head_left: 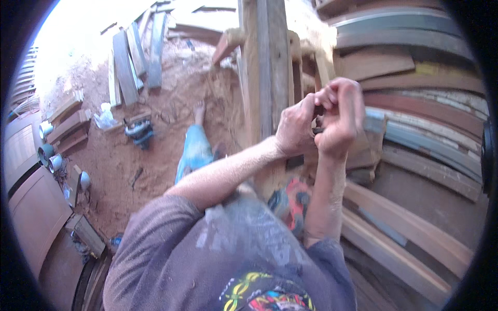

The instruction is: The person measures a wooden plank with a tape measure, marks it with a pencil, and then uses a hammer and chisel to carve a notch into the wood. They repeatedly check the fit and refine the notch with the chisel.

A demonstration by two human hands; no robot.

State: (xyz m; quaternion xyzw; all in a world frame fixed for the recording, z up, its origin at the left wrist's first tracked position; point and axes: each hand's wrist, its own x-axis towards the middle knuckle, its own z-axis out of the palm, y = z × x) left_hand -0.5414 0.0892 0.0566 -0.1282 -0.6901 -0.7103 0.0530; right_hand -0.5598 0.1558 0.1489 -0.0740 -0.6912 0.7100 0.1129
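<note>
A stack of curved wooden boards fills the right side, reddish and grey, bending toward the rim. Red dirt ground spreads on the left, with loose planks lying far off and a dark power tool nearer. An upright wooden beam stands in the middle, just behind the hands.

The left hand and the right hand are raised together in front of the beam, fingers curled inward and touching each other. Between them sits a small dark object, mostly hidden; what it is cannot be told. Both hands appear pinched around it, the right thumb and forefinger closing from above, the left fingers bracing from the side.

For fiddly two-handed work like this, it would seem best to keep one hand steady as an anchor and let only the fingertips of the other move, holding the piece clear of the beam so nothing knocks it loose onto the dirt below.
</note>
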